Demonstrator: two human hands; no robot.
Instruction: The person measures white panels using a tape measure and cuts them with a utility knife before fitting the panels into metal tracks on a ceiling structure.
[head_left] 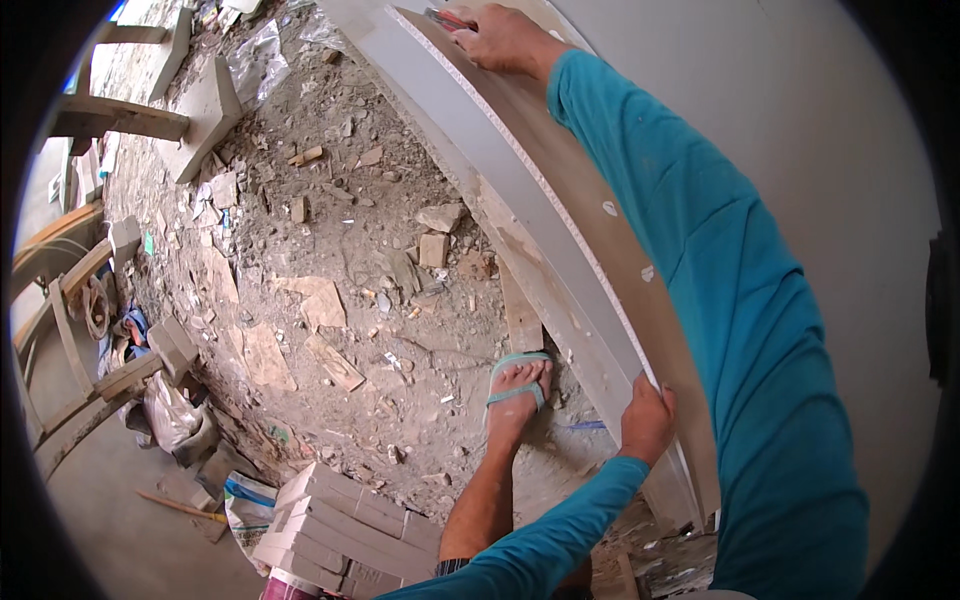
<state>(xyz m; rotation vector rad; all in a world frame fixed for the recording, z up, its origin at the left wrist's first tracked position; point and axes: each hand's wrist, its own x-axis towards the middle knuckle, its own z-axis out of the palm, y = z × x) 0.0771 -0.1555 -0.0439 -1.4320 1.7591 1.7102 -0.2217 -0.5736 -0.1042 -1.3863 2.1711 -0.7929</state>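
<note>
A long plasterboard panel (560, 150) with a tan face and a rough white edge slants from the top of the view down to the lower right. At its upper end my right hand (505, 40) is closed around a red and grey utility knife (452, 20), whose tip lies close to the board's corner; the blade is too small to make out. My left hand (648, 420) grips the board's edge farther down, the thumb pointing up along it. A smooth grey strip (480, 135) runs alongside that edge.
Rubble, wood scraps and torn cardboard (312, 300) litter the dirt floor. My sandalled foot (520, 385) stands beside the board. Stacked pale blocks (345, 525) are at the lower left, wooden frames (110, 380) at the far left. A large grey surface (840, 120) fills the right.
</note>
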